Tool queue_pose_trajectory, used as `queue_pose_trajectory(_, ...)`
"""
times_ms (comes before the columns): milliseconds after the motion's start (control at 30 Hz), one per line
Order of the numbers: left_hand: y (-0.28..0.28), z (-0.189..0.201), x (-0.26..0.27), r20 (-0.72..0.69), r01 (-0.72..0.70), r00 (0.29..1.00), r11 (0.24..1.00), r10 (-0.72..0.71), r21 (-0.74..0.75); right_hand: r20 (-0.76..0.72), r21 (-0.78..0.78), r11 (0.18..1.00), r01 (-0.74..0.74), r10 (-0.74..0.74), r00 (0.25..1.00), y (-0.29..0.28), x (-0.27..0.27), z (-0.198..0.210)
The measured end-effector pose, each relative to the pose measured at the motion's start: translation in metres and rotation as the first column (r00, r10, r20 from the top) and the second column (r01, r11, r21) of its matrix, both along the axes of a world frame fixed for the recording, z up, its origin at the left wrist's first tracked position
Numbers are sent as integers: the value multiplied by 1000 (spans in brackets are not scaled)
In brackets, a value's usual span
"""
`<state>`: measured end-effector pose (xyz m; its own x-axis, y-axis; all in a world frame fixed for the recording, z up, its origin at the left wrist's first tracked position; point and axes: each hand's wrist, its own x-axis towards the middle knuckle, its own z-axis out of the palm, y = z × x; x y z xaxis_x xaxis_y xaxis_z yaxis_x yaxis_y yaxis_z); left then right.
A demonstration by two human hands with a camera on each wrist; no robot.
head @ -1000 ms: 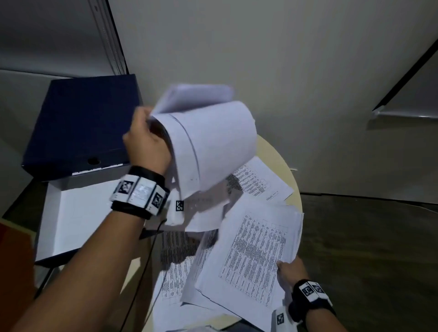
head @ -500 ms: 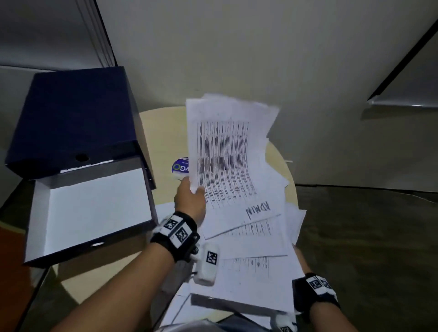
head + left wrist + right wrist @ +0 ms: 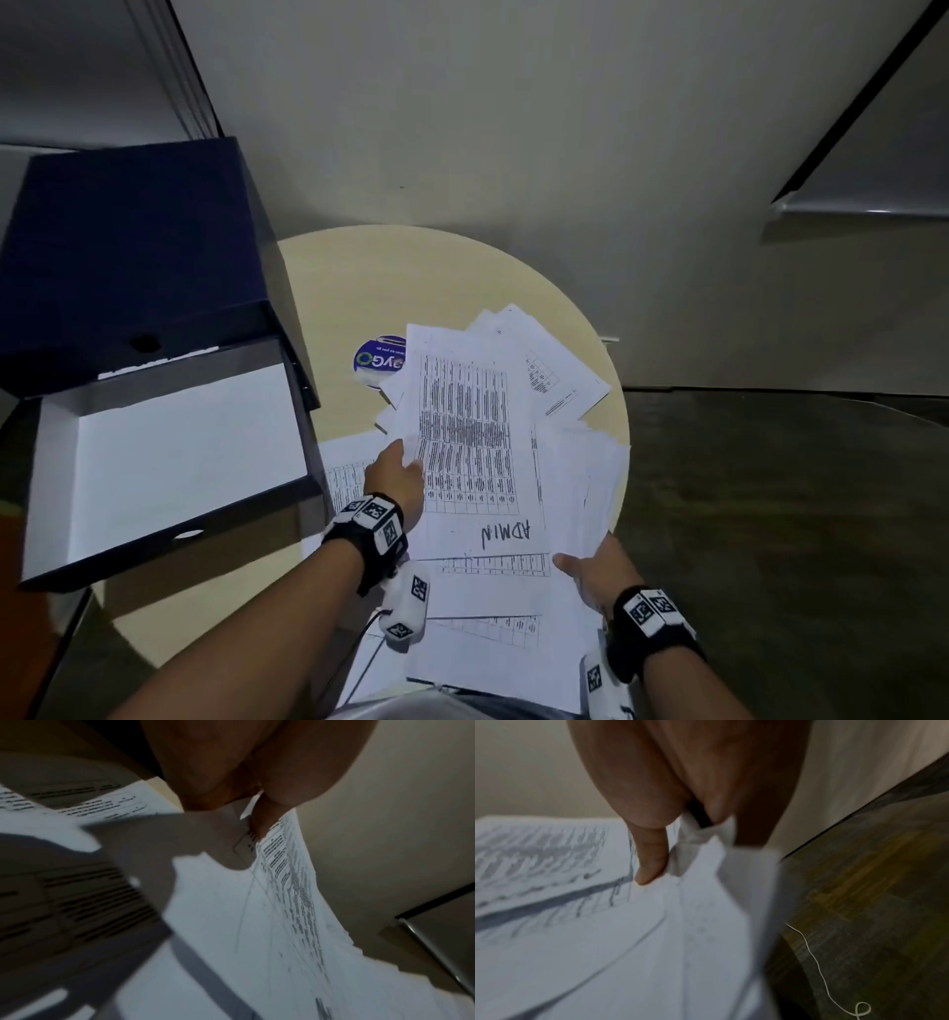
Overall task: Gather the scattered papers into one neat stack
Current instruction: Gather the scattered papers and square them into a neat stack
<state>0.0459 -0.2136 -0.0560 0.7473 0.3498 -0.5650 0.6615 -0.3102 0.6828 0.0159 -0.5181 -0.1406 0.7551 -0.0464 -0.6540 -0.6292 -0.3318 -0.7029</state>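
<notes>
White printed papers point(image 3: 477, 462) lie in a loose, overlapping pile on the right half of a round cream table point(image 3: 411, 277). The top sheet bears a dark table and the handwritten word ADMIN. My left hand point(image 3: 398, 470) pinches the left edge of that top bundle; the left wrist view shows the same papers point(image 3: 257, 923) held between thumb and fingers point(image 3: 259, 821). My right hand point(image 3: 590, 568) grips the pile's near right corner, thumb point(image 3: 652, 860) on top of the sheets point(image 3: 603, 923) and the other fingers beneath. More sheets point(image 3: 554, 370) stick out askew at the far right.
An open dark blue box point(image 3: 169, 462) with a white inside stands at the left, its lid point(image 3: 128, 246) raised behind it. A round blue sticker point(image 3: 377, 357) shows on the table beside the papers. Dark wood floor point(image 3: 770, 539) lies to the right, a wall beyond.
My left hand has brought its bundle down from the air onto the pile on the table. My right hand has shifted onto the pile's near right corner.
</notes>
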Motion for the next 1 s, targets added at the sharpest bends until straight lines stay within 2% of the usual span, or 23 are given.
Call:
queue_pose_trajectory(167,15,8,11,12,-30,1000,995,29,97,-25,-85,996,-11,9,1000,-1,1,2)
queue_pose_trajectory(233,19,9,9,15,-80,997,987,78,136,-75,-90,996,10,-17,997,-2,2,1)
queue_pose_trajectory(333,19,22,7,49,-197,980,964,192,177,-66,-124,992,-5,-4,998,-1,3,0)
queue_pose_trajectory(400,19,41,11,133,-256,963,950,235,180,-92,-148,989,-10,-4,996,-1,4,1)
queue_pose_trajectory(500,25,74,26,322,-251,929,952,185,178,-124,-183,983,-15,-8,992,0,8,2)
queue_pose_trajectory(567,28,104,32,483,-275,861,944,158,181,-126,-196,980,-21,-4,992,-1,9,0)
queue_pose_trajectory(667,37,152,38,723,-344,672,932,160,113,-124,-208,977,-40,14,992,-3,11,-5)
queue_pose_trajectory(733,45,166,43,791,-346,581,938,191,27,-130,-187,982,-37,12,991,-1,10,-2)
queue_pose_trajectory(800,47,165,45,763,-319,592,945,259,-74,-119,-160,987,-11,-9,993,-1,9,1)
queue_pose_trajectory(900,38,142,40,618,-270,718,947,320,-176,-107,-103,995,5,-16,994,-2,8,-1)
queue_pose_trajectory(1000,29,125,28,539,-244,746,913,392,-327,-96,-64,998,-6,0,995,-4,7,-3)
